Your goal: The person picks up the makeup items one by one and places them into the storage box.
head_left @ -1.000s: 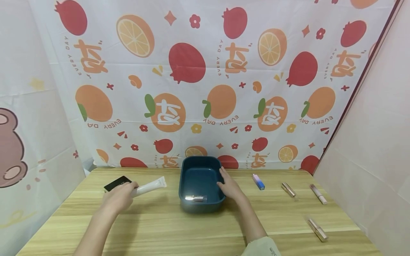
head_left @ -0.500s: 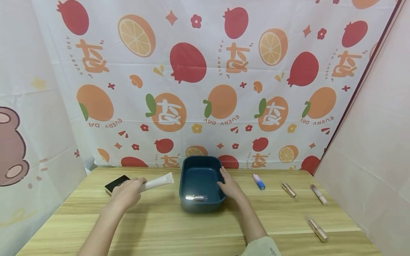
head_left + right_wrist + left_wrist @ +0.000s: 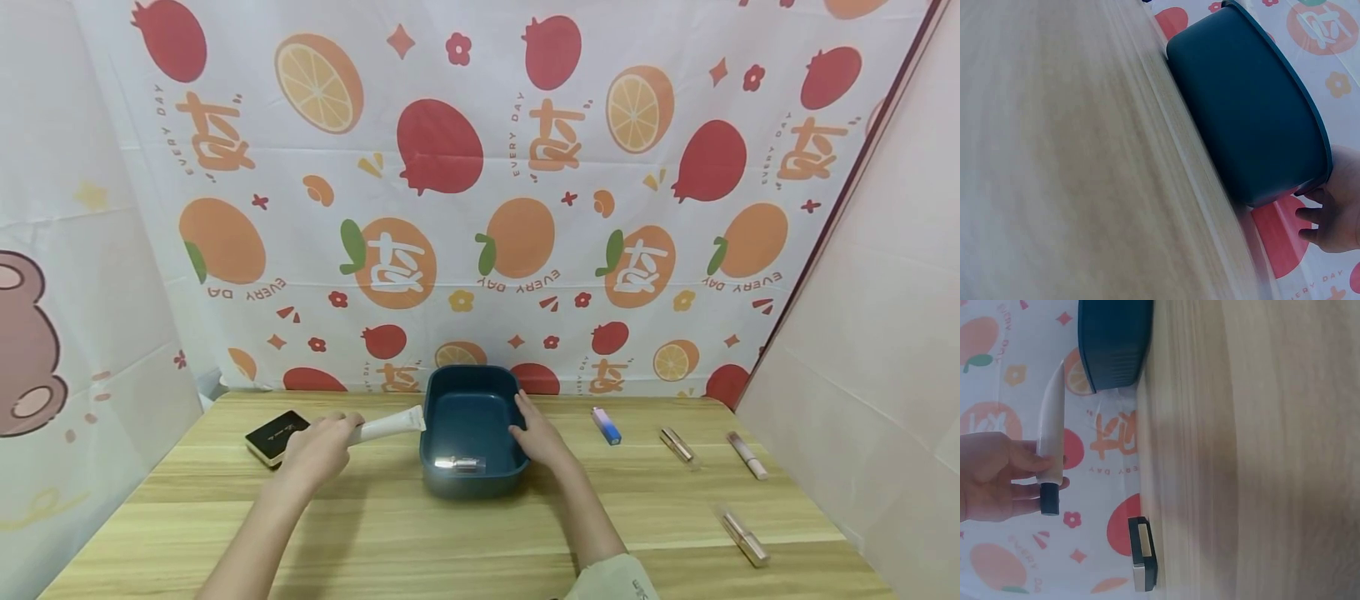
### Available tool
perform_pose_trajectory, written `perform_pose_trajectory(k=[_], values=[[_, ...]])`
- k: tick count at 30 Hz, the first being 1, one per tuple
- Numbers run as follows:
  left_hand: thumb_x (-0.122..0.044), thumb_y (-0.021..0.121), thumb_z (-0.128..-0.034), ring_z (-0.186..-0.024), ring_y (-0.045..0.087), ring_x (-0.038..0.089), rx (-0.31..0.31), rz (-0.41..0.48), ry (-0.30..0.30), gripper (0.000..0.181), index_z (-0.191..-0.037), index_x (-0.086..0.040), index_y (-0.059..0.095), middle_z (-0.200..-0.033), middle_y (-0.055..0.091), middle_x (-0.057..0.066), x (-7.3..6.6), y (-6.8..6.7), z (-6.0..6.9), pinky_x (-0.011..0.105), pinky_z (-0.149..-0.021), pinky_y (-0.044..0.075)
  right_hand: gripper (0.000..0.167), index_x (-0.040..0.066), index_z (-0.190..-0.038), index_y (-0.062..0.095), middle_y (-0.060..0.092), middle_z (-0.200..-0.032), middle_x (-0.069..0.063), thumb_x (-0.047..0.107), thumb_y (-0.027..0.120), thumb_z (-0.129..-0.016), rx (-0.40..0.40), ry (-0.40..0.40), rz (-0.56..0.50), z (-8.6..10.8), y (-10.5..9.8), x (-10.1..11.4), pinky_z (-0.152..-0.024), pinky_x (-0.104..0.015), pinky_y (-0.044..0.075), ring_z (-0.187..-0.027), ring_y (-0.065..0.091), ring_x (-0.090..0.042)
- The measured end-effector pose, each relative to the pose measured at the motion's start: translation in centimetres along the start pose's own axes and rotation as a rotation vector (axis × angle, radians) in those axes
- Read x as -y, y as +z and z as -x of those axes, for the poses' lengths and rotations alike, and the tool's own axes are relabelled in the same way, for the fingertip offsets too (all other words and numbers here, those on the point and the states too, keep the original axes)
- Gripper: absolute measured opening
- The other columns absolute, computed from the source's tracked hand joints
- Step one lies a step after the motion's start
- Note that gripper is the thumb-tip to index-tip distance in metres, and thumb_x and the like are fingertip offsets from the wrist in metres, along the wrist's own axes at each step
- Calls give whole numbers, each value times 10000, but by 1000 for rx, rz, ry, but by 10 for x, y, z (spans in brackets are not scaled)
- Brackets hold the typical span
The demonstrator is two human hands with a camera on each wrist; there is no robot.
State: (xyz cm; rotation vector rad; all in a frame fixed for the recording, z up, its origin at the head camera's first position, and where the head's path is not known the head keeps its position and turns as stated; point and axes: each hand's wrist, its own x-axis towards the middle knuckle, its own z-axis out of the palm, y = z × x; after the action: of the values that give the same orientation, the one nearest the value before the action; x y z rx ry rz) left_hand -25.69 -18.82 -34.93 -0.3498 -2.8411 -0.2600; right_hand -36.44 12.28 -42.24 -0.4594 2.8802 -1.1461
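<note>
White tube (image 3: 388, 425), up off the table (image 3: 420, 554) and tilted, is in the left hand (image 3: 322, 447), pinched between thumb and fingers just by its black cap (image 3: 1049, 500), the flat end leading to the right. That flat end points at the left side of the dark teal bin (image 3: 474, 487), very near the rim; the left wrist view shows a gap between them. Over on the bin's right side, the right hand (image 3: 542, 440) rests at the rim, fingers spread, steadying it by the look of things (how hard it presses, I can't tell). Inside lies one small clear-capped lipstick (image 3: 459, 465), near the front wall. So the step in hand, I'd judge, is bringing the tube into the bin, and the next move calls for a little lift over that rim, a shift right, then a loosened pinch above the bare floor. Further out, a black compact (image 3: 276, 435) lies just beyond the left hand; off right, a pink-and-blue box (image 3: 606, 426), a gold lipstick (image 3: 677, 445), a pale gloss tube (image 3: 746, 456) and, nearest the wearer, another gold tube (image 3: 744, 538). Fruit-print cloth (image 3: 465, 325) hangs behind it all.
</note>
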Motion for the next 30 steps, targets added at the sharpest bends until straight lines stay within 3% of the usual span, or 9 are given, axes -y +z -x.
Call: perform_pose_trajectory(k=[10, 24, 30], values=[[95, 648, -710, -790, 583, 319, 17, -22, 20, 338, -1019, -42, 636, -889, 610, 96, -11, 5, -10, 434, -503, 456, 564, 55, -1455, 235, 150, -1512, -82, 155, 475, -955, 0, 4, -7, -1, 0, 0, -1029, -528, 228, -1350, 180, -287], [98, 678, -680, -790, 583, 317, -66, -70, 122, 369, -1016, -46, 628, -914, 610, 115, -28, 21, -24, 410, -557, 487, 566, 36, -1450, 238, 154, -1508, -112, 146, 481, -951, 0, -17, 1, 0, 1, -1, -1027, -531, 229, -1347, 185, -300], [105, 669, -671, -804, 583, 313, -91, -64, 132, 365, -993, -62, 630, -925, 612, 104, -34, 24, -29, 406, -534, 482, 564, 41, -1451, 237, 154, -1509, -104, 146, 477, -952, 0, -15, 4, -1, 1, -2, -1028, -531, 228, -1347, 185, -299]])
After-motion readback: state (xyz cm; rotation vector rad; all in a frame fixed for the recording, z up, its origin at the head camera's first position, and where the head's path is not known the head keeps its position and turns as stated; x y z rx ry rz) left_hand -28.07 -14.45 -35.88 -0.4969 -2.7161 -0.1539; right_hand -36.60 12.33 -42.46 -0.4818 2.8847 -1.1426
